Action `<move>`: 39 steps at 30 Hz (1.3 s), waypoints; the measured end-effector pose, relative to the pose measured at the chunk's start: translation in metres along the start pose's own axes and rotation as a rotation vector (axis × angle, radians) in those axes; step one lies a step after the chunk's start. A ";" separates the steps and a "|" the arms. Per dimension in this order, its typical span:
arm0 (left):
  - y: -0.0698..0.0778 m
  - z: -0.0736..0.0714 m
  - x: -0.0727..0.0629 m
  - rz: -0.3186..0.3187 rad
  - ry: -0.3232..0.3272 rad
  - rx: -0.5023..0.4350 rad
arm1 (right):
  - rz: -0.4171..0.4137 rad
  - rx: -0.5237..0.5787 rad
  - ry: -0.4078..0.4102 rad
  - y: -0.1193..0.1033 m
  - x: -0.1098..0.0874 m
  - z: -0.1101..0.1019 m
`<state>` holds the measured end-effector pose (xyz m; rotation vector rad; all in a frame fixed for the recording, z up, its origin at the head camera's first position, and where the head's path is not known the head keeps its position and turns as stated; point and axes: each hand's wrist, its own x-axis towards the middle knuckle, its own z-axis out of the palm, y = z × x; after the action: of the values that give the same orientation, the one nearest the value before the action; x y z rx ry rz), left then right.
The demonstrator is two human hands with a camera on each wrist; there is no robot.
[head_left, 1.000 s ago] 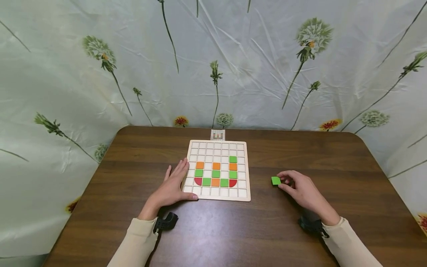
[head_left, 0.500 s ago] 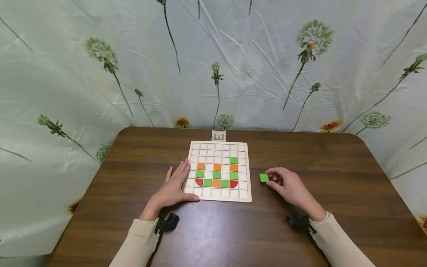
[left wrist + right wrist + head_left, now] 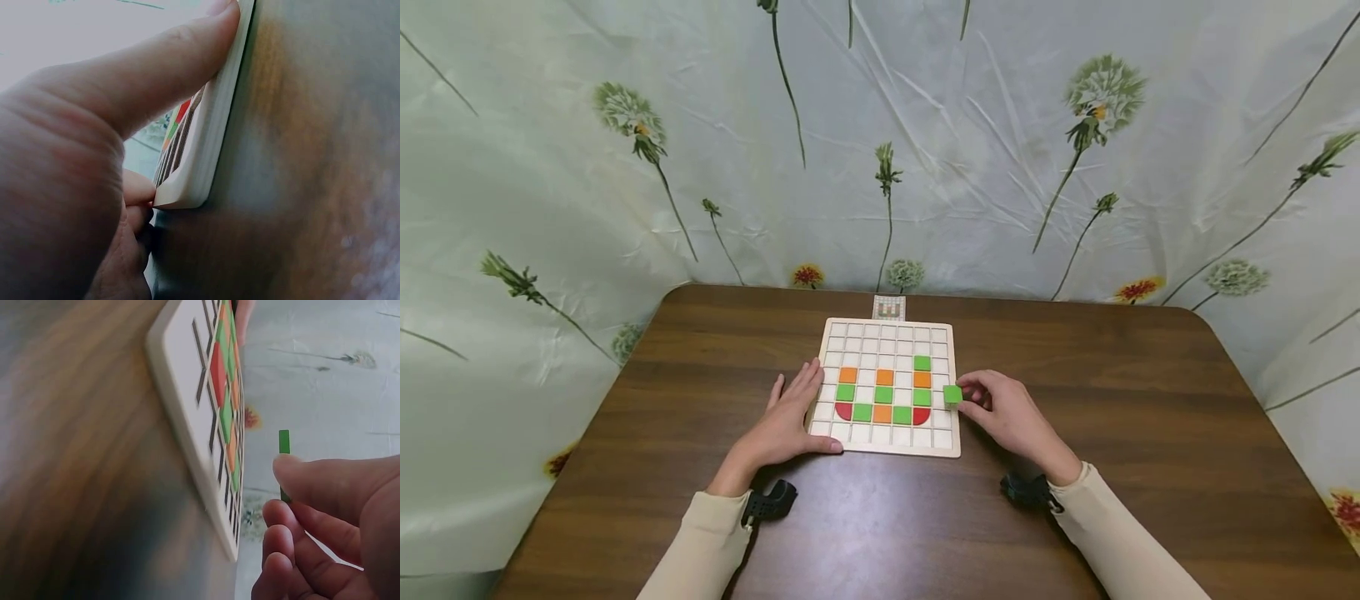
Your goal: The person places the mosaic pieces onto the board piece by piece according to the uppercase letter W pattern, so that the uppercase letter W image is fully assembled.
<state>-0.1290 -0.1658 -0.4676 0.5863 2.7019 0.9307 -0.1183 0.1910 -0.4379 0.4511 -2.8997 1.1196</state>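
Note:
My right hand [image 3: 1011,418] pinches a green square tile [image 3: 952,393] between thumb and fingers. In the head view the tile overlaps the right border of a pale wooden grid board [image 3: 871,444]; the right wrist view shows it edge-on and raised above the board. Set in the grid are green tiles [image 3: 922,363], orange tiles [image 3: 884,378] and two red rounded corner tiles [image 3: 844,411], together making a pattern with three upright columns. My left hand [image 3: 781,427] rests with fingers straight along the board's left edge, its thumb [image 3: 169,69] on the front edge near the corner.
A small pattern card [image 3: 889,308] lies just behind the board. The brown wooden table [image 3: 1112,358] extends on both sides, with rounded back corners. A flower-printed curtain [image 3: 985,167] hangs behind it. Both wrists wear black straps [image 3: 769,503].
My right hand has moved left with the green tile, from the bare table to the board's right border. The left hand has stayed at the board's corner.

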 end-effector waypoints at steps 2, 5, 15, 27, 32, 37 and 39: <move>-0.001 0.000 0.000 -0.002 -0.001 0.002 | -0.017 0.004 0.005 -0.004 0.004 0.003; 0.000 0.000 -0.001 -0.009 -0.001 0.005 | -0.020 0.008 0.001 -0.009 0.010 0.008; 0.001 -0.001 0.000 -0.010 -0.001 0.007 | -0.054 0.028 0.003 -0.025 0.026 0.018; 0.001 0.000 0.001 -0.021 -0.008 0.009 | -0.063 0.052 0.004 -0.042 0.044 0.034; 0.002 0.000 0.001 -0.022 -0.007 0.009 | -0.056 0.049 -0.005 -0.048 0.051 0.041; 0.001 0.000 0.001 -0.015 -0.005 0.007 | -0.040 0.056 -0.017 -0.054 0.058 0.046; 0.001 0.001 0.001 -0.010 -0.002 0.006 | -0.028 0.053 -0.020 -0.057 0.062 0.048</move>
<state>-0.1299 -0.1643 -0.4676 0.5733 2.7047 0.9194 -0.1580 0.1029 -0.4298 0.5053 -2.8764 1.1977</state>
